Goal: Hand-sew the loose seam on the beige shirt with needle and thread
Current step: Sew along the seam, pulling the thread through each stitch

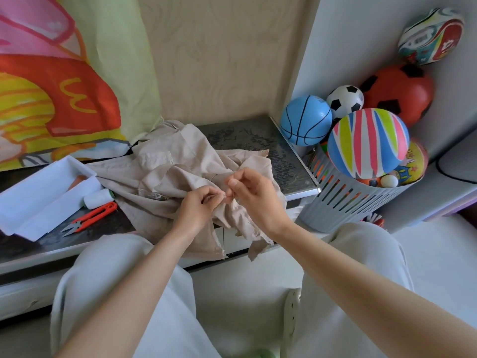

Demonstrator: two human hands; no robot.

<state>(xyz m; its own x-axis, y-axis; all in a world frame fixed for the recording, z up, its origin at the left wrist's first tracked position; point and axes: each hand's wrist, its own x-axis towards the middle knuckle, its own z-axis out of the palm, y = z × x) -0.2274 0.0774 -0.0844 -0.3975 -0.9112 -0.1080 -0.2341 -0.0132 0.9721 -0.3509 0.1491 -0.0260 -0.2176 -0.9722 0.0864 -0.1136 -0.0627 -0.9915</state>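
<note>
Shirt (178, 177) is crumpled on the dark table (258, 140), front edge hanging over toward the person's lap. Left hand (198, 208) pinches a fold of the fabric, fingers curled. Right hand (255, 197) is just beside it, thumb and forefinger pinching the needle (233, 202), which points down at the pinched fold. Can't tell whether the tip is in the cloth. Thread on the needle is too fine to make out. Left of the shirt: white spool (99, 198), orange snips (90, 219) touching it, and a white tray (38, 200). Right of the table: a grey basket (343, 202) heaped with balls (369, 143).
</note>
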